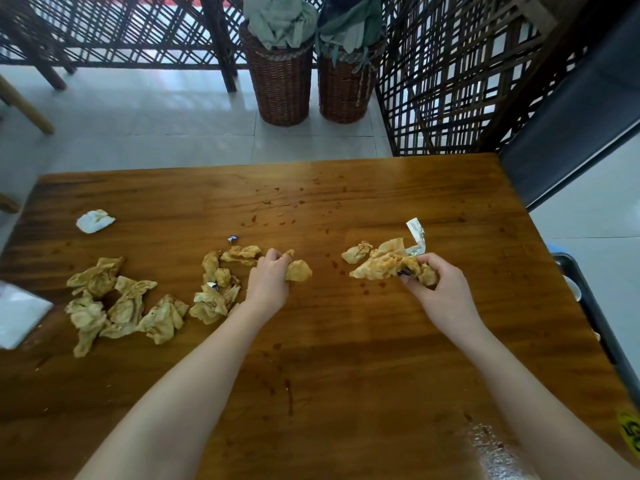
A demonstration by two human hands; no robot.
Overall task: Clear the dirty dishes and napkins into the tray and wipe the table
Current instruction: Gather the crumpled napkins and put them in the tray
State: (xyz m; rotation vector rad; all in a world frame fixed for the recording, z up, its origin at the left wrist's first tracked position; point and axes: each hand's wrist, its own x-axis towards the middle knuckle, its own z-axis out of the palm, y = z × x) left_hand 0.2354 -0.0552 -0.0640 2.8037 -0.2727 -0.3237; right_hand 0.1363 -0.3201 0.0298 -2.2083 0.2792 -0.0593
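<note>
- While loose napkins (114,303) lie across the wooden table (346,358), the gathering step seems in hand.
- Left hand (268,278) fingers curl round a small napkin (298,270); right hand (437,287) fingers pinch a stained bundle (382,265).
- Next, probably: carry both to the tray (593,318) at the right edge.

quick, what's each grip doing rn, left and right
Left grip: holds a crumpled napkin.
Right grip: holds a napkin wad.
</note>
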